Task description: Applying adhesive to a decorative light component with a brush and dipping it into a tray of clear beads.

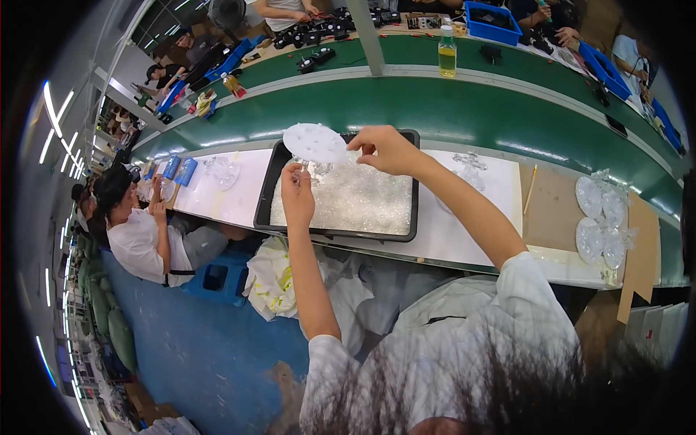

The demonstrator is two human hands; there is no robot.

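Note:
My left hand (297, 197) is closed on a white round plastic disc (315, 143), gripping it from below and holding it tilted over a black tray (415, 185). Clear plastic bits show under the disc, by my left fingertips. At the disc's right edge, my right hand (389, 151) has thumb and fingers bent together in a pinch. Whatever those fingers hold, if anything, is too small to make out. Below both hands, many small clear plastic pieces (348, 203) fill the tray.
Clear round plastic assemblies (600, 217) lie on brown cardboard at the right, near a thin wooden stick (531, 188). Behind the bench runs a green conveyor (507, 109) with a bottle of yellow liquid (447, 52). A seated co-worker (145, 239) works at the left.

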